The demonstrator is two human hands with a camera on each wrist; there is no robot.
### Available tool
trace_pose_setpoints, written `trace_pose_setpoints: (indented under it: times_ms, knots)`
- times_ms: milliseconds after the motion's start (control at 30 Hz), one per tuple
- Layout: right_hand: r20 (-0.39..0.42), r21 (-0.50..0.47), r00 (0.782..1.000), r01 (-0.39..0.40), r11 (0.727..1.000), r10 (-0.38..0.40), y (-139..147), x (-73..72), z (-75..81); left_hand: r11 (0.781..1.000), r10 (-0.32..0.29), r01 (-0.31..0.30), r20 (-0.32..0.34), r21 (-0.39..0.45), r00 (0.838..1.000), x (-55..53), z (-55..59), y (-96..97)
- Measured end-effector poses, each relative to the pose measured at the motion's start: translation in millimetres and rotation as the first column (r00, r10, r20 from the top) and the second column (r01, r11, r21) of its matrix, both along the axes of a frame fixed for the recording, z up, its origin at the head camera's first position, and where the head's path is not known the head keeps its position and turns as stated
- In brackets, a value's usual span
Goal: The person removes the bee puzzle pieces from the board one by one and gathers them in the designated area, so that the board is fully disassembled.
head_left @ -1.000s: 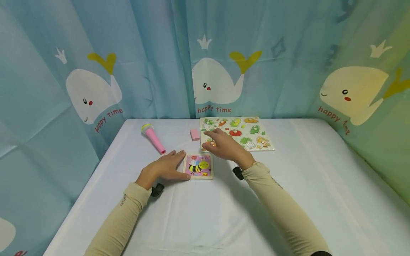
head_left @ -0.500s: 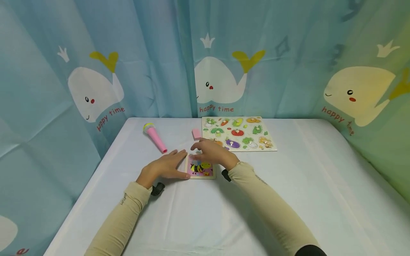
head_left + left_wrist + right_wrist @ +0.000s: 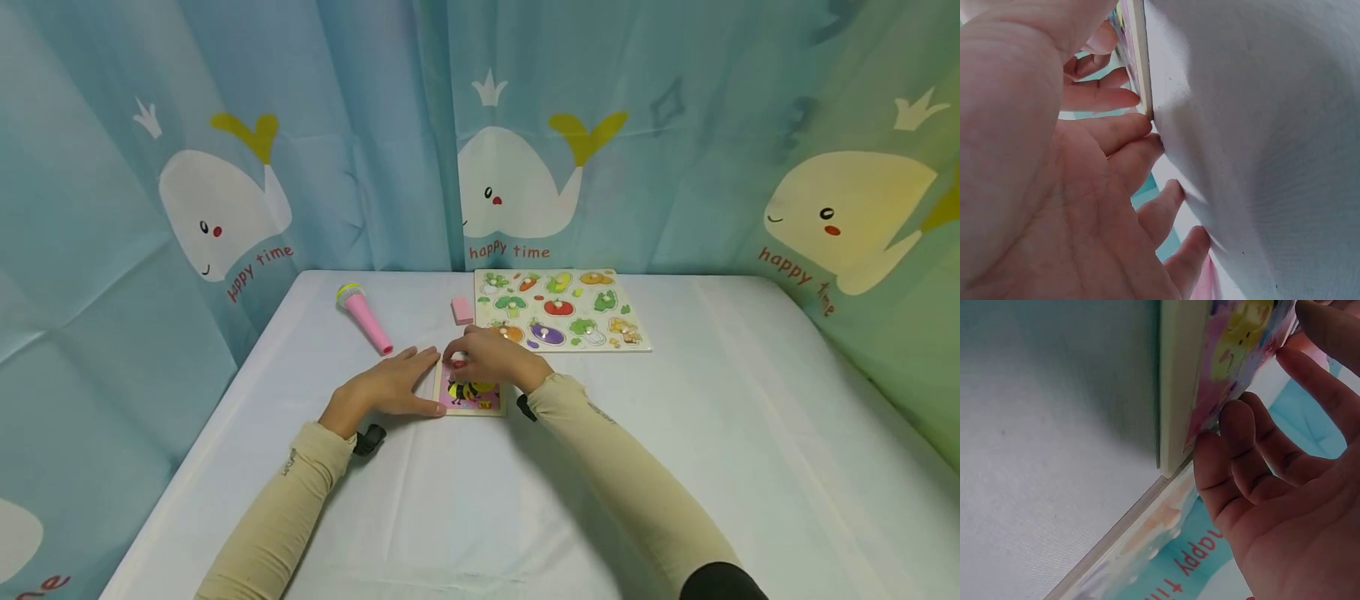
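A small square bee picture puzzle with a pale frame lies flat on the table. Along its left edge, my left hand spreads its fingers; thumb tip at the near-left corner, index tip at the far-left one. The left wrist view shows these fingertips on the cloth beside the puzzle's pale edge. My right hand arches over the far half of the picture. In the right wrist view, its bent fingertips touch the printed face, with a gap between thumb and index finger. It covers part of the bee.
Behind the puzzle lies a vegetable peg board with knobbed pieces. A pink block stands at its left side. Further left is a pink toy microphone. A blue whale-print curtain borders the white table.
My right hand has come left and nearer from above the peg board, down onto the bee puzzle's far half. My left hand stays at the puzzle's left edge.
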State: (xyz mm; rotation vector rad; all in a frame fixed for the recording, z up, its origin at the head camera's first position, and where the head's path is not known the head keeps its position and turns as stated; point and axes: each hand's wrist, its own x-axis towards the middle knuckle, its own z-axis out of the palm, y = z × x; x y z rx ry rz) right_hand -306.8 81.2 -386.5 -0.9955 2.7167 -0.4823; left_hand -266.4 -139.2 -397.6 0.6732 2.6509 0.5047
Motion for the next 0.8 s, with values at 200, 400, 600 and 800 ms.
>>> trace_pose_setpoints:
  times_ms: [200, 400, 600, 800]
  knots:
    - [-0.025, 0.013, 1.0, 0.017, 1.0, -0.017, -0.1, 0.9, -3.6, 1.0, -0.001, 0.001, 0.0, -0.017, 1.0, -0.8, -1.3, 1.4]
    - [-0.032, 0.013, 0.999, 0.005, 1.0, -0.004, 0.4, 1.0, -4.8, 1.0, 0.001, -0.001, 0.007, -0.011, 1.0, -0.3, 1.6, 1.0]
    - [-0.006, -0.01, 1.0, 0.003, 1.0, -0.003, 2.6, 0.0, -4.4, 1.0, 0.018, -0.018, 0.008, -0.013, 1.0, -0.4, 3.1, 1.2]
    - [0.015, -0.011, 1.0, 0.001, 1.0, -0.001, 3.7, -0.4, -5.0, 1.0, 0.02, -0.019, 0.016, -0.016, 1.0, 0.0, 2.3, 1.9]
